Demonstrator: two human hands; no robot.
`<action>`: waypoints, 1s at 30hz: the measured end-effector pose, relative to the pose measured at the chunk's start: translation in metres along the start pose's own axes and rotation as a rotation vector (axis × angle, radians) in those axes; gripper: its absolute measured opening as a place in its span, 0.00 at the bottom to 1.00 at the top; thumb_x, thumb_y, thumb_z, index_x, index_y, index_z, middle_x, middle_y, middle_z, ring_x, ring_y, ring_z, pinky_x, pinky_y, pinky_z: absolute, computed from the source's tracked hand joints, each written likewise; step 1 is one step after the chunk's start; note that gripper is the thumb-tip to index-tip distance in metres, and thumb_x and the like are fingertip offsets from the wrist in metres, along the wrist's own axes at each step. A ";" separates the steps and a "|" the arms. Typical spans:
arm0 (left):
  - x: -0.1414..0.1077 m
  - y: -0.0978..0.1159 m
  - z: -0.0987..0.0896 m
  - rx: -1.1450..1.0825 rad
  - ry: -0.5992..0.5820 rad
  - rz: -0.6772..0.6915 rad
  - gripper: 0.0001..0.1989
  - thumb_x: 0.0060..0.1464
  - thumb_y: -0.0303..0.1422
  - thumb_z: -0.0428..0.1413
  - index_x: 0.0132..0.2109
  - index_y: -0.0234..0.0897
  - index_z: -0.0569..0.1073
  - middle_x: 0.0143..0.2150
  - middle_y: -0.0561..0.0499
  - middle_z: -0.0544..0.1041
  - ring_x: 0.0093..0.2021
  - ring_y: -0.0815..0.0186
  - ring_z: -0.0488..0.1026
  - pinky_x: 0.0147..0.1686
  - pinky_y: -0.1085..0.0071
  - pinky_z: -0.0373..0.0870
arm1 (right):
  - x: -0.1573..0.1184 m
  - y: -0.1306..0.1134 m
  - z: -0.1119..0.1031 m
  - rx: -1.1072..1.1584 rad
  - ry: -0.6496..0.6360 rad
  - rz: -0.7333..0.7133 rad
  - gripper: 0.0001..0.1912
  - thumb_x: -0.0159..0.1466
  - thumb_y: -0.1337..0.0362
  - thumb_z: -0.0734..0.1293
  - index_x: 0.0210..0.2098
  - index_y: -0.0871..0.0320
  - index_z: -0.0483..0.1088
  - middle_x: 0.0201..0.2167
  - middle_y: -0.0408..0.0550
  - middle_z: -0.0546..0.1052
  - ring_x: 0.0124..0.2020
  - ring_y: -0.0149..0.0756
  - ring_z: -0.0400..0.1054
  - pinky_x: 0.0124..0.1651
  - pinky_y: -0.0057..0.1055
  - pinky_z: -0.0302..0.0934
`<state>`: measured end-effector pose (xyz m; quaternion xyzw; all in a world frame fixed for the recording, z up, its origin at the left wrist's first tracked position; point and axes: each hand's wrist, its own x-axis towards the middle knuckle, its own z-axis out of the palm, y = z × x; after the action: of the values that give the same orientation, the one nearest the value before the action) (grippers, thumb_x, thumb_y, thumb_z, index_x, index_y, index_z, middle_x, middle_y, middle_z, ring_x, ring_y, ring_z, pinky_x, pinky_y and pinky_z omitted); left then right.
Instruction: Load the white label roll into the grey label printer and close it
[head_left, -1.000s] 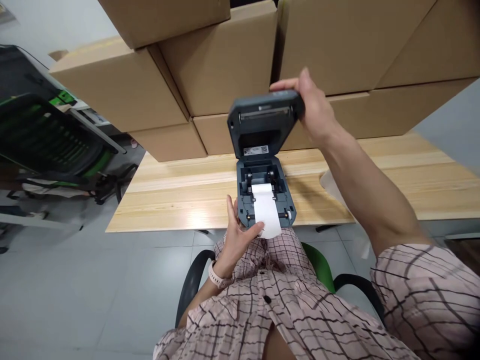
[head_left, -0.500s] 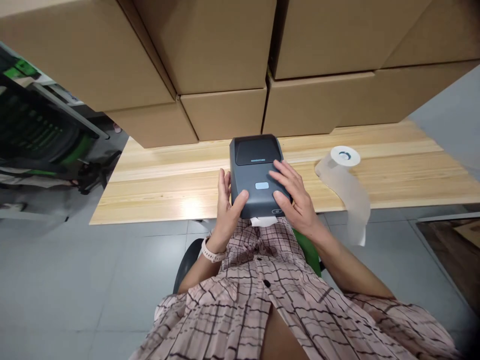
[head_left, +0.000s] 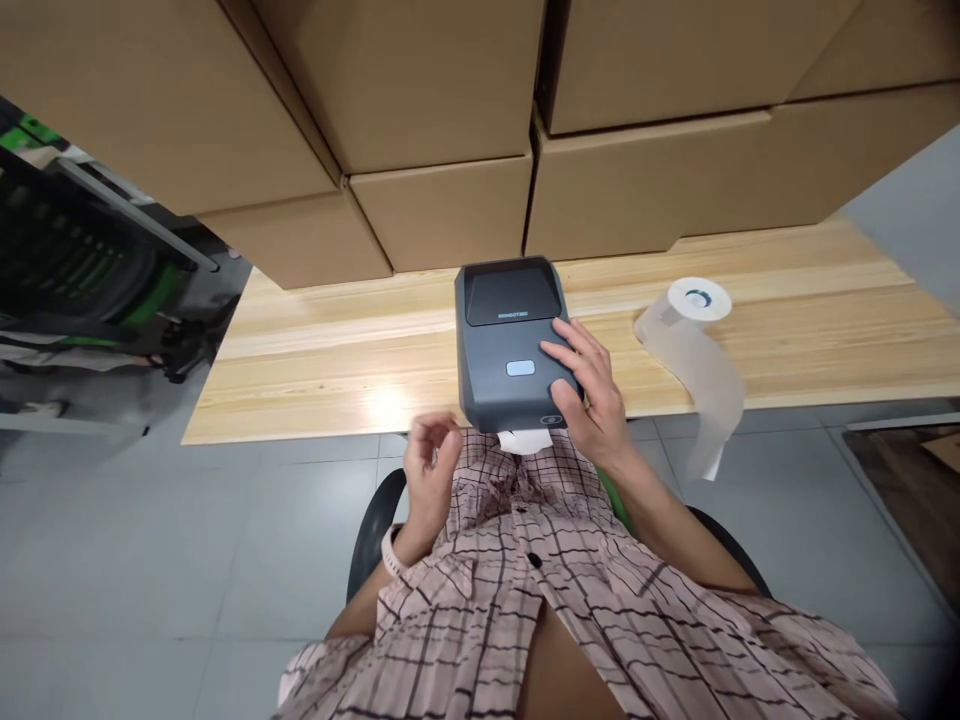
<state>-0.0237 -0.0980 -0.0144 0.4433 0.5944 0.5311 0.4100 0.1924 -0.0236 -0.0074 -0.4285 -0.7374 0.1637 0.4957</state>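
A dark grey label printer (head_left: pixel 491 360) with a glossy black window and a pale blue button stands at the front edge of the wooden table. A short white paper strip (head_left: pixel 525 441) sticks out of its front. My right hand (head_left: pixel 592 395) rests on the printer's right side, fingers spread over the top and thumb near the front corner; it is open. Off the printer, to its lower left by the table edge, is my left hand (head_left: pixel 430 470). Its fingers are loosely curled, the thumb stands apart, and nothing shows in it.
A white paper roll (head_left: pixel 699 300) lies to the right, its loose tail hanging over the table's edge. Stacked cardboard boxes (head_left: pixel 442 215) line the back of the wooden table (head_left: pixel 300 380). A dark chair (head_left: pixel 82 270) with green parts is at the left.
My left hand has let go of the printer's left side and drawn back, down and to the left. My right hand stays on the printer. The view has shifted slightly.
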 end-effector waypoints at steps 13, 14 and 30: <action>0.002 0.015 0.050 -0.358 -0.625 -0.565 0.30 0.51 0.58 0.66 0.38 0.32 0.84 0.37 0.37 0.87 0.32 0.60 0.82 0.29 0.68 0.71 | -0.001 -0.002 0.000 -0.102 0.002 -0.046 0.17 0.75 0.59 0.60 0.60 0.46 0.73 0.70 0.47 0.70 0.75 0.51 0.58 0.75 0.59 0.54; 0.000 0.014 0.050 -0.355 -0.615 -0.547 0.29 0.51 0.58 0.66 0.37 0.32 0.84 0.37 0.38 0.87 0.34 0.59 0.82 0.31 0.68 0.72 | 0.000 -0.002 -0.001 -0.125 0.000 -0.068 0.17 0.75 0.60 0.60 0.58 0.47 0.74 0.69 0.47 0.71 0.75 0.51 0.58 0.75 0.59 0.53; 0.035 0.010 -0.032 -0.088 -0.296 -0.007 0.23 0.65 0.50 0.59 0.30 0.38 0.83 0.29 0.49 0.82 0.27 0.69 0.75 0.28 0.72 0.72 | 0.012 0.004 -0.014 -0.124 -0.114 -0.191 0.19 0.77 0.48 0.57 0.58 0.44 0.74 0.74 0.42 0.68 0.78 0.52 0.52 0.78 0.63 0.41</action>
<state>-0.0630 -0.0721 -0.0016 0.4962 0.5053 0.4839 0.5141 0.2047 -0.0140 0.0033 -0.3761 -0.8106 0.0938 0.4390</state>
